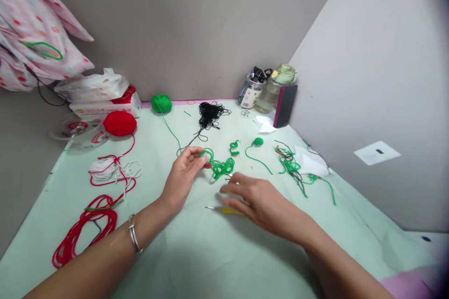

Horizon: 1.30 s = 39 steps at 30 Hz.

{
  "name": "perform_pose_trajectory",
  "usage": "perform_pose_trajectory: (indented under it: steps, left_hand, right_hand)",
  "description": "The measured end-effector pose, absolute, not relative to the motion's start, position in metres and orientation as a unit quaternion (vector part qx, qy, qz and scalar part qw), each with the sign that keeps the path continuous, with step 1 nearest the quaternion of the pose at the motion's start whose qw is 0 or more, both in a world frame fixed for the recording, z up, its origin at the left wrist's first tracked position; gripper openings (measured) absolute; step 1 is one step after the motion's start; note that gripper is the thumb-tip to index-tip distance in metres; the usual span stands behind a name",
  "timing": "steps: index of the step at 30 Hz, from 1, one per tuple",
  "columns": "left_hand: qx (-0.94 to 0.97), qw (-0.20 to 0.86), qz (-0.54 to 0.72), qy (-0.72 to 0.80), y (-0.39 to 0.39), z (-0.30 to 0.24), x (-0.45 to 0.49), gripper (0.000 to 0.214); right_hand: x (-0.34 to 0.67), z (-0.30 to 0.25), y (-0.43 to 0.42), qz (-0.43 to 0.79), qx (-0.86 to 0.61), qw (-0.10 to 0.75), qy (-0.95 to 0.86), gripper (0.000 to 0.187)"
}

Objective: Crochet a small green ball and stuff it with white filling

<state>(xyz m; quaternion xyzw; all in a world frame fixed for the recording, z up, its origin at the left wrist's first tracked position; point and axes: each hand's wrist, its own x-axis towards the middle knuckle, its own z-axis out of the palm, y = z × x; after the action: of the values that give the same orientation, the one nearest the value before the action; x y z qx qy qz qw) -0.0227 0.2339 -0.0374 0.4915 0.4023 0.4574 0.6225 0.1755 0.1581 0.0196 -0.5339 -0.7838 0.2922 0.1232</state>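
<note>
My left hand [182, 173] pinches one end of a tangle of green yarn [220, 166] lying on the pale green table cover [196, 252]. A silver bangle sits on that wrist. My right hand [254, 198] hovers just right of the tangle, fingers loosely curled, with a small metal tool at its fingertips. A crochet hook with a yellow handle [229, 210] lies under that hand. The strand runs from the tangle back to a green yarn ball [161, 103].
A red yarn ball [119, 123], red loops [87, 229] and white yarn [105, 170] lie to the left. Black thread [209, 114], a jar of pens [251, 89], a bottle [277, 86] and green scraps [291, 166] sit further back and right. Walls enclose the corner.
</note>
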Motion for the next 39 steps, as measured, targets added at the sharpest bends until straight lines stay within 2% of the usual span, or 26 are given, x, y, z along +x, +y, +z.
perform_pose_trajectory:
  steps: [3, 5, 7, 10, 11, 13, 15, 18, 21, 23, 26, 28, 30, 39]
  left_hand:
    - [0.496, 0.635, 0.448, 0.388, 0.226, -0.032, -0.020, 0.026]
    - [0.514, 0.629, 0.442, 0.381, 0.221, -0.027, -0.018, 0.022]
    - [0.537, 0.619, 0.433, 0.376, 0.216, -0.024, -0.017, 0.018]
    - [0.541, 0.619, 0.419, 0.384, 0.213, -0.024, -0.016, 0.016]
    - [0.532, 0.624, 0.418, 0.391, 0.213, -0.025, -0.016, 0.017]
    - [0.516, 0.632, 0.416, 0.402, 0.215, -0.027, -0.016, 0.018]
    - [0.511, 0.644, 0.406, 0.399, 0.217, -0.030, -0.015, 0.020]
    - [0.519, 0.660, 0.387, 0.380, 0.216, -0.032, -0.014, 0.020]
    - [0.527, 0.656, 0.395, 0.369, 0.213, -0.033, -0.014, 0.016]
    - [0.538, 0.643, 0.406, 0.365, 0.212, -0.033, -0.013, 0.014]
    - [0.550, 0.631, 0.409, 0.365, 0.210, -0.034, -0.012, 0.014]
    - [0.553, 0.631, 0.404, 0.364, 0.208, -0.035, -0.012, 0.014]
    - [0.558, 0.631, 0.400, 0.360, 0.207, -0.034, -0.011, 0.014]
    - [0.561, 0.635, 0.387, 0.365, 0.211, -0.032, -0.013, 0.013]
  right_hand:
    - [0.175, 0.013, 0.164, 0.279, -0.594, 0.271, -0.704, 0.021]
    - [0.171, 0.006, 0.168, 0.330, -0.588, 0.344, -0.653, 0.033]
    - [0.167, -0.001, 0.171, 0.400, -0.569, 0.355, -0.624, 0.044]
    - [0.168, -0.007, 0.175, 0.464, -0.564, 0.287, -0.620, 0.022]
    - [0.169, -0.008, 0.176, 0.459, -0.566, 0.283, -0.624, 0.025]
    - [0.173, -0.006, 0.178, 0.418, -0.559, 0.341, -0.630, 0.035]
    - [0.175, -0.002, 0.178, 0.394, -0.531, 0.432, -0.613, 0.034]
    - [0.174, 0.003, 0.178, 0.506, -0.459, 0.488, -0.543, 0.033]
    - [0.171, 0.003, 0.178, 0.576, -0.449, 0.478, -0.488, 0.026]
    - [0.170, 0.001, 0.178, 0.513, -0.518, 0.458, -0.509, 0.024]
    - [0.170, -0.003, 0.178, 0.434, -0.579, 0.369, -0.584, 0.027]
    - [0.169, -0.006, 0.177, 0.424, -0.582, 0.319, -0.616, 0.036]
    - [0.168, -0.008, 0.176, 0.410, -0.592, 0.309, -0.622, 0.041]
    - [0.163, -0.005, 0.171, 0.290, -0.614, 0.278, -0.680, 0.033]
